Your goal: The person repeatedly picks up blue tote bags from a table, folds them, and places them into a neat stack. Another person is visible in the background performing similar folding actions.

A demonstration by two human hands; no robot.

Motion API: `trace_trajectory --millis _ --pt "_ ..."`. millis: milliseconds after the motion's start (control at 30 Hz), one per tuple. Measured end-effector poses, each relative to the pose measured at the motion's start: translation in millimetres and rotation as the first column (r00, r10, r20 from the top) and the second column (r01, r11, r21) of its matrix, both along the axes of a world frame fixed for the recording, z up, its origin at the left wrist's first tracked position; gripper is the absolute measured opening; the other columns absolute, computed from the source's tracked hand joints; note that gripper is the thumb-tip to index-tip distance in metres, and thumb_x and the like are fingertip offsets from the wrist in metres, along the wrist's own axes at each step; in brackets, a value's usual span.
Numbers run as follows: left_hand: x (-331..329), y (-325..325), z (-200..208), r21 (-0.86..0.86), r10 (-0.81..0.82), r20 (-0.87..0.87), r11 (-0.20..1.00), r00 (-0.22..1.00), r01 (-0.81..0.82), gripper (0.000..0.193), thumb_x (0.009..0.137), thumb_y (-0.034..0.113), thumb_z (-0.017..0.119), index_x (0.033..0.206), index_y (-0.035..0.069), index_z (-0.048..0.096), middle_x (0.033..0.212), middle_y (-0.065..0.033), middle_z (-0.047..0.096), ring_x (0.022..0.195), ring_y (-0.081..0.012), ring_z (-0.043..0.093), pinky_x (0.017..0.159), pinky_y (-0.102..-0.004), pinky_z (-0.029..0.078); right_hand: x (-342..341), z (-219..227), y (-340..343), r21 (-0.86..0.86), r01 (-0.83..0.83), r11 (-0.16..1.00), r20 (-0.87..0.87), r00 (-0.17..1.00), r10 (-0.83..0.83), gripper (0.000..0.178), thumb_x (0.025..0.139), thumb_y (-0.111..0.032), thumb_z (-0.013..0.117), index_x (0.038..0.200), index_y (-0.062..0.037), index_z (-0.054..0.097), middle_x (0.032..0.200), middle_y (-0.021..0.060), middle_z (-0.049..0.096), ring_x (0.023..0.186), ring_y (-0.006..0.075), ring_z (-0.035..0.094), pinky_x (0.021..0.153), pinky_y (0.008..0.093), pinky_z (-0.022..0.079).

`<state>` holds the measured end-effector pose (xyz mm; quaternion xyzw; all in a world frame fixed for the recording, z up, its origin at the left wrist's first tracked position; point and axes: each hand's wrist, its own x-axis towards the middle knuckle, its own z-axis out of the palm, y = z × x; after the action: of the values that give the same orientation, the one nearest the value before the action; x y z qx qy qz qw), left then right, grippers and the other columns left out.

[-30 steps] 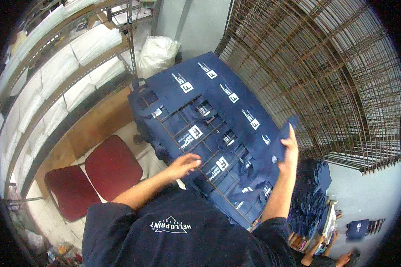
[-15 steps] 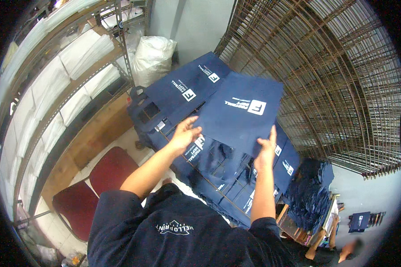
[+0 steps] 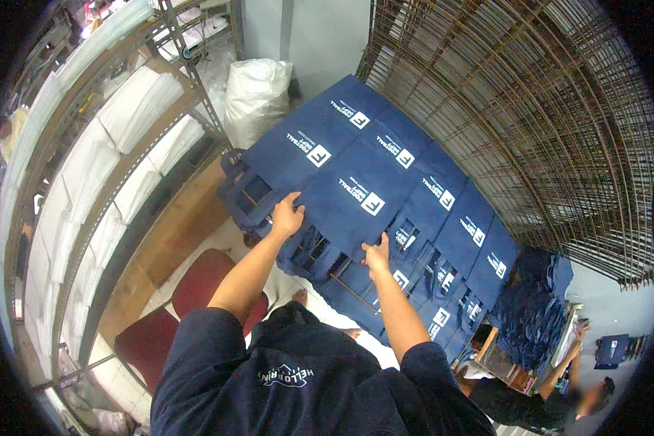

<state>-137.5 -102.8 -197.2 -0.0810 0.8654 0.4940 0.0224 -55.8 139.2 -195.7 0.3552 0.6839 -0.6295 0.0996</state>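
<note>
A navy cloth tote bag (image 3: 341,190) with a white print lies flat on a rack, its strap end toward me. My left hand (image 3: 288,218) pinches its near left corner, and my right hand (image 3: 376,256) pinches the near right corner. Around it are several matching navy bags in overlapping rows. One printed bag (image 3: 287,145) lies just past my left hand, its loop handle (image 3: 256,190) spread open. To the right, another bag (image 3: 432,182) rests close alongside. Thin metal rods of the rack show between the straps.
Tall wire racks (image 3: 509,109) stand tilted along the far right. At left, a metal shelf (image 3: 123,145) holds white stacks. A white sack (image 3: 258,98) stands behind. Red chairs (image 3: 211,280) are near my left arm. At right are a dark cloth pile (image 3: 532,309) and another person (image 3: 519,400).
The bag between my hands was raised and tilted; now it lies flat among the others, lower and farther left. Both hands moved with it, the right one clearly leftward.
</note>
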Motion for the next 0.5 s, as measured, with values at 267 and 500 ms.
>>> trace_trajectory --millis 267,500 --pt "-8 0 -3 -0.11 0.03 -0.011 0.994 1.0 -0.031 0.039 0.073 0.012 0.063 0.111 0.008 0.055 0.079 -0.0168 0.063 0.079 -0.032 0.061 0.075 -0.0398 0.046 -4 10 -3 0.003 0.046 0.999 -0.007 0.999 -0.046 0.078 0.076 0.001 0.058 0.139 -0.0149 0.014 0.071 0.0017 0.044 0.061 0.0125 0.046 0.051 0.0274 0.046" --pt "-8 0 -4 -0.147 0.081 -0.013 0.986 0.997 -0.083 0.037 0.072 0.012 0.064 0.109 0.008 0.056 0.081 -0.0164 0.064 0.082 -0.032 0.061 0.075 -0.0393 0.046 -3 -7 -3 0.007 0.011 1.0 0.005 1.0 -0.011 0.077 0.078 0.001 0.058 0.139 -0.0155 0.015 0.082 0.0074 0.049 0.065 0.0142 0.05 0.052 0.0264 0.049"
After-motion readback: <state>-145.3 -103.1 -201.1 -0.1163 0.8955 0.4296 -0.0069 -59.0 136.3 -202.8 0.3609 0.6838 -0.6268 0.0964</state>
